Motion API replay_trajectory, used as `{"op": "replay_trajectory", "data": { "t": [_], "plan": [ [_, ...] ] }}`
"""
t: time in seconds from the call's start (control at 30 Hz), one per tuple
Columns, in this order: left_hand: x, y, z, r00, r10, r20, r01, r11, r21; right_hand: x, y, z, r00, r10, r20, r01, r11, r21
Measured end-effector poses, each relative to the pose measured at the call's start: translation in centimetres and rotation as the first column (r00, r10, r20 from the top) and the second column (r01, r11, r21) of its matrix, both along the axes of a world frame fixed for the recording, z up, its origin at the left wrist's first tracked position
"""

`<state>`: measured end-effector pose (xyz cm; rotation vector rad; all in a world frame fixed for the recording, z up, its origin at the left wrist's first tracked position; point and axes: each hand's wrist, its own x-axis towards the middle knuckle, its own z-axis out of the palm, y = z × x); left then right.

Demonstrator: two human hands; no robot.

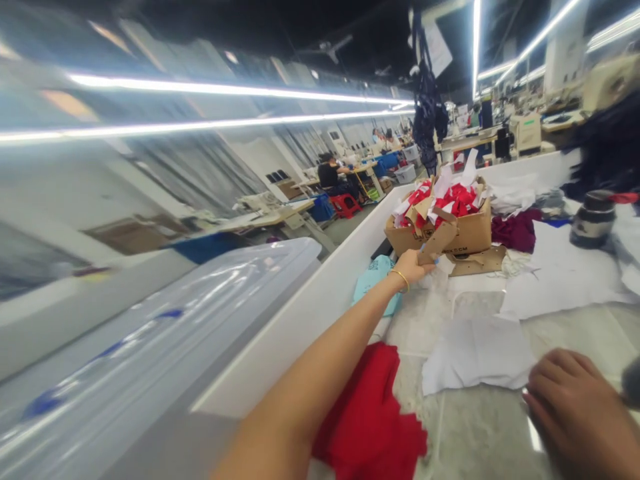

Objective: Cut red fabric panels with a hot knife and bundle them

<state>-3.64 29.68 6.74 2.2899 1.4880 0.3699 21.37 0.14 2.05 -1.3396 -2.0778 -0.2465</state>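
My left hand (pixel 416 267), with a yellow bangle at its wrist, reaches to the front of a cardboard box (pixel 473 233) filled with red and white scraps. Its fingers are closed on a piece of brown cardboard (pixel 440 241). A small white scrap hangs by the fingertips. At the lower right, my right hand (pixel 570 400) is blurred above the table, its fingers curled together; what they hold, if anything, is hidden. White paper (pixel 477 353) lies just beyond it. Red fabric (pixel 373 420) rests beneath my left forearm.
A light blue packet (pixel 373 280) lies along the table's white raised edge (pixel 300 327). Maroon cloth (pixel 515 230) and a dark jar (pixel 593 220) are at the right. Left of the table is a clear plastic lid (pixel 200 320). A person (pixel 329 175) sits farther back.
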Motion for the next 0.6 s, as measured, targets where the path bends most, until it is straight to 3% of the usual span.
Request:
{"op": "replay_trajectory", "data": {
  "t": [0.13, 0.33, 0.47, 0.6],
  "plan": [
    [1.0, -0.6, 0.3, 0.992, -0.086, 0.09, 0.092, 0.994, -0.062, -0.5, -0.2, 0.9, 1.0, -0.015, -0.014, 0.015, 1.0, 0.006],
    [5.3, -1.0, -1.2, 0.989, -0.127, 0.079, 0.133, 0.987, -0.085, -0.7, -0.3, 0.6, 0.996, -0.092, -0.006, 0.092, 0.996, 0.021],
    [8.7, -0.5, -1.9, 0.993, -0.096, 0.064, 0.102, 0.99, -0.1, -0.5, -0.2, 0.4, 0.995, -0.097, 0.005, 0.097, 0.995, 0.027],
    [10.2, -0.2, -1.4, 0.993, -0.009, 0.115, 0.025, 0.991, -0.134, -0.3, -0.1, 0.7, 0.994, -0.101, 0.032, 0.101, 0.995, 0.009]
  ]
}}
